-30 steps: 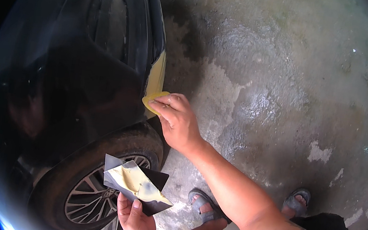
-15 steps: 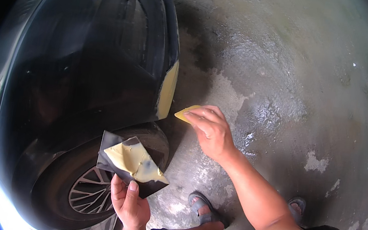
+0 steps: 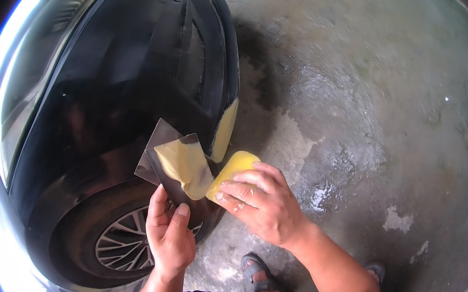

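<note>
My left hand grips the lower edge of a dark, flat mixing board, thumb on top. A thick layer of pale yellow body filler is spread across the board. Beside its right edge, my right hand is closed on a yellow spreader, fingers lying over its face. The spreader's lower corner is close to the filler; whether it touches cannot be made out. Just beyond the hands, a yellow filler patch covers the corner of the black car's bumper.
The black car fills the left side. Its wheel is below the board, near my left forearm. Wet, stained concrete floor stretches to the right. My sandalled foot stands at the bottom.
The board has risen and shifted slightly right. My right hand has come down toward it, turning the spreader so its broad face shows. The view has shifted, revealing more of the car.
</note>
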Motion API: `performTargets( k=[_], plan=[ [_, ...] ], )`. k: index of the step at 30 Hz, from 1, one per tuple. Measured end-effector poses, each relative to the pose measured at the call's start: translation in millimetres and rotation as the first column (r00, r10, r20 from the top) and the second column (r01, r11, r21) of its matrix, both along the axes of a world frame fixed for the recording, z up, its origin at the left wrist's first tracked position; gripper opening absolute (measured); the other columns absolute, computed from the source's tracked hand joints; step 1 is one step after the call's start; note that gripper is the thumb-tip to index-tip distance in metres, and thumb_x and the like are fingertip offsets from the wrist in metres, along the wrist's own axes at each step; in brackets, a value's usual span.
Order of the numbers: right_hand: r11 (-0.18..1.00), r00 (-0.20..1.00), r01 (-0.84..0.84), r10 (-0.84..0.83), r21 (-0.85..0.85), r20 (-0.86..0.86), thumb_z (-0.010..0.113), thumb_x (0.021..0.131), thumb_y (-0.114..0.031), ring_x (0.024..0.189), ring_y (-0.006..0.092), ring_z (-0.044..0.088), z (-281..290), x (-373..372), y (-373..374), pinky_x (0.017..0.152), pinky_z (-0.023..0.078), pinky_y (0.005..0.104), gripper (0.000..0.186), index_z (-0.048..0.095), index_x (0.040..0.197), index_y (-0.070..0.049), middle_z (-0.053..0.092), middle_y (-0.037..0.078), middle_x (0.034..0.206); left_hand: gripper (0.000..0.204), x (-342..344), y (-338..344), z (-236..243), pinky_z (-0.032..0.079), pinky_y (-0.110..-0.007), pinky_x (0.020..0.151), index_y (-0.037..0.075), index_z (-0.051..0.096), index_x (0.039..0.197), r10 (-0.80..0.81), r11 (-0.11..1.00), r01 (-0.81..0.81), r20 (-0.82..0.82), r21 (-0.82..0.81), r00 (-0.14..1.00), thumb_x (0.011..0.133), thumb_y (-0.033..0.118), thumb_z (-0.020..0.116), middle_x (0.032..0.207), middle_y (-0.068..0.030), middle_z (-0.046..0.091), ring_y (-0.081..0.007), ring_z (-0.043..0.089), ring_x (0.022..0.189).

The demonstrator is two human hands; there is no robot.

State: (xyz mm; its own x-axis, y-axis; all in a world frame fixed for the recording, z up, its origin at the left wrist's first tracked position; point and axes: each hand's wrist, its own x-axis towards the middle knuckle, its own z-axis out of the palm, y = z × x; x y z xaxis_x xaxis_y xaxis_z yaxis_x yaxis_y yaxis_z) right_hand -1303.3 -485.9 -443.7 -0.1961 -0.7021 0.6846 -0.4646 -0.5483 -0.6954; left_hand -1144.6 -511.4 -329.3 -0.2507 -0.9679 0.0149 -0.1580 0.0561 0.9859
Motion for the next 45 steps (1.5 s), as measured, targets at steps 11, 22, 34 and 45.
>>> performTargets(
  k=[11, 22, 34, 45],
  plan=[
    [0.965, 0.96, 0.233, -0.21, -0.118, 0.184, 0.064, 0.079, -0.017, 0.104, 0.0209, 0.057, 29, -2, -20, 0.094, 0.043, 0.0427, 0.024, 0.071, 0.101, -0.009, 0.065, 0.001, 0.107, 0.058, -14, -9, 6, 0.035, -0.035, 0.109, -0.003, 0.03, 0.144, -0.07, 0.998, 0.069, 0.17, 0.013, 0.983, 0.088, -0.013, 0.038, 0.138, -0.0168, 0.046, -0.0237, 0.047, 0.127],
    [0.987, 0.837, 0.095, -0.151, 0.13, 0.527, 0.061, 0.076, 0.01, 0.097, 0.029, 0.063, -70, 3, -51, 0.083, 0.052, 0.0381, 0.029, 0.068, 0.099, -0.007, 0.068, 0.007, 0.1, 0.056, -31, -56, 54, 0.037, -0.034, 0.104, -0.007, 0.036, 0.139, -0.175, 0.791, 0.502, 0.657, -0.35, 0.733, 0.084, -0.015, 0.037, 0.136, -0.0172, 0.047, -0.026, 0.05, 0.123],
    [0.933, 0.704, -0.015, -0.246, 0.359, 0.667, 0.057, 0.086, 0.004, 0.1, 0.0289, 0.063, -146, 2, -143, 0.085, 0.051, 0.0351, 0.028, 0.068, 0.109, -0.008, 0.067, 0.011, 0.106, 0.061, -80, -218, 133, 0.038, -0.035, 0.108, -0.003, 0.035, 0.143, -0.475, 0.854, 0.496, 0.623, 0.156, 0.622, 0.085, 0.002, 0.054, 0.134, -0.0146, 0.051, -0.0245, 0.051, 0.126],
    [0.968, 0.725, 0.137, -0.243, 0.211, 0.644, 0.06, 0.079, 0.011, 0.098, 0.0279, 0.062, -131, 24, -168, 0.08, 0.053, 0.0353, 0.032, 0.069, 0.103, -0.008, 0.068, 0.007, 0.105, 0.063, -74, -222, 144, 0.041, -0.041, 0.107, 0.001, 0.029, 0.147, -0.447, 0.851, 0.504, 0.707, 0.147, 0.548, 0.09, 0.007, 0.055, 0.142, -0.0156, 0.045, -0.0278, 0.046, 0.131]
  ],
)
